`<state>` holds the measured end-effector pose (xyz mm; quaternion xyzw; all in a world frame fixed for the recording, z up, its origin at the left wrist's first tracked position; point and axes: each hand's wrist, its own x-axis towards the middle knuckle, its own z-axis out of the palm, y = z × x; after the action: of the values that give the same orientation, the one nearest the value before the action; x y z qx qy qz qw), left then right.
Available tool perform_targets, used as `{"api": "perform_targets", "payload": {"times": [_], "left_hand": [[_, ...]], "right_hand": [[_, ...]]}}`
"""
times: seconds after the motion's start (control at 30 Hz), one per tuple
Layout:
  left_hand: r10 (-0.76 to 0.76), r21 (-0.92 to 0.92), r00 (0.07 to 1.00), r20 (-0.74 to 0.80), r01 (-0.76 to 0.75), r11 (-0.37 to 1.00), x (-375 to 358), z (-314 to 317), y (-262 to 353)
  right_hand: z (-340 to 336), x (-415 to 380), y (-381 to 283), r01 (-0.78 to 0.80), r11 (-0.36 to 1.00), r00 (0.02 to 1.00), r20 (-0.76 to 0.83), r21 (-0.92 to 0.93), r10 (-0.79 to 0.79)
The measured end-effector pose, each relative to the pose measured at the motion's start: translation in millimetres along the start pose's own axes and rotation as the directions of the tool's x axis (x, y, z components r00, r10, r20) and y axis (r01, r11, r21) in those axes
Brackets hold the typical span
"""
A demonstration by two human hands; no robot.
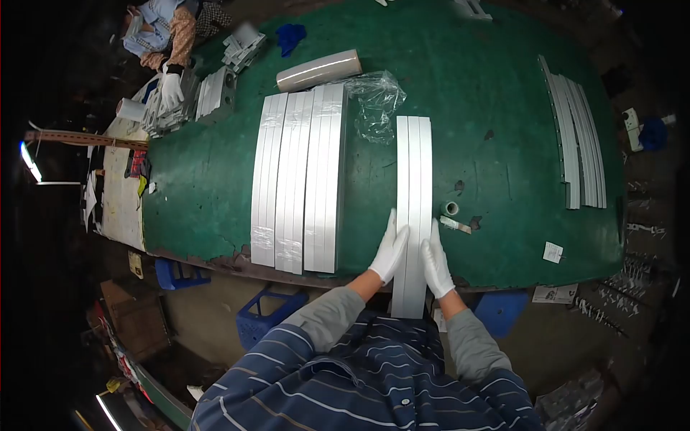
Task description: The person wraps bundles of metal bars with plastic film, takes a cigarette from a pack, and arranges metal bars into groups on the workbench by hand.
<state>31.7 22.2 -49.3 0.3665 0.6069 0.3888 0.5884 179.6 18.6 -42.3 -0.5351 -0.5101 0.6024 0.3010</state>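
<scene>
Three long silver bars (pixel 413 179) lie side by side on the green table (pixel 474 93), their near ends sticking out past its front edge towards my body. My left hand (pixel 390 250), in a white glove, presses on their left side. On the right side, my right hand (pixel 435 262), also gloved, presses against them, so the bars are held between both hands. Left of them lie several more silver bars (pixel 298 179) in bundles, with clear film around their ends. Just right of my bars are a small roll (pixel 450 208) and a small strip (pixel 456 225).
A large film roll (pixel 318 70) and crumpled clear film (pixel 375 104) lie behind the bundles. More bars (pixel 578 136) are at the right. At the back left, a co-worker's gloved hand (pixel 171 89) touches stacked metal parts (pixel 215 93). Blue stools (pixel 262 316) stand below the front edge.
</scene>
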Motion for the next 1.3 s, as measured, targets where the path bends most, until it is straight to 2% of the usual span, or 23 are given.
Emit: {"api": "perform_targets", "payload": {"times": [0.07,0.13,0.3,0.5,0.67,0.77,0.93,1.0,1.07,1.13,1.2,1.3], "left_hand": [[0.067,0.026,0.998,-0.008,-0.067,0.997,49.2,-4.5,20.4],[0.11,-0.024,0.994,0.001,-0.11,0.994,92.1,-8.1,33.6],[0.166,0.029,0.985,0.039,-0.167,0.986,138.8,-15.4,36.5],[0.157,0.027,0.987,-0.015,-0.157,0.987,133.6,-8.5,42.8],[0.17,0.094,0.985,0.02,-0.171,0.981,132.8,-7.6,50.4],[0.153,0.098,0.988,0.017,-0.154,0.983,139.9,-15.2,47.8],[0.14,0.104,0.986,0.091,-0.149,0.983,112.1,5.4,40.9],[0.09,0.112,0.991,0.097,-0.101,0.989,72.9,5.2,28.5],[0.003,0.12,0.993,0.114,-0.017,0.993,17.9,2.6,8.8],[-0.055,0.123,0.992,0.113,0.041,0.992,-26.4,1.0,-5.1],[-0.061,0.136,0.992,0.114,0.046,0.99,-47.3,-2.4,-11.1],[-0.16,0.09,0.974,0.162,0.147,0.985,-115.2,2.8,-41.1]], "right_hand": [[-7.4,45.5,-8.8,0.027,0.999,1.0,0.006,0.045,-0.027],[-9.3,87.1,-7.5,0.155,0.979,0.988,-0.037,0.129,-0.152],[-17.1,155.3,-15.9,0.179,0.966,0.983,-0.066,0.186,-0.17],[-15.2,162.6,-9.4,0.263,0.959,0.964,-0.053,0.103,-0.259],[-12.1,160.8,-9.4,0.24,0.964,0.969,-0.086,0.119,-0.23],[-12.3,167.6,-9.8,0.222,0.972,0.975,-0.05,0.08,-0.218],[-27.6,169.8,-16.6,0.16,0.987,0.986,-0.045,-0.019,-0.16],[-24.3,136.9,-16.2,0.064,0.998,0.998,0.0,-0.003,-0.064],[-25.8,70.7,-7.7,-0.056,0.997,0.998,0.014,0.048,0.055],[-15.0,-7.6,0.7,-0.151,0.878,0.987,0.019,0.454,0.16],[15.1,-82.1,33.4,-0.124,0.967,0.983,-0.106,0.221,0.15],[37.7,-148.7,36.8,-0.167,0.971,0.956,-0.212,0.173,0.202]]}}
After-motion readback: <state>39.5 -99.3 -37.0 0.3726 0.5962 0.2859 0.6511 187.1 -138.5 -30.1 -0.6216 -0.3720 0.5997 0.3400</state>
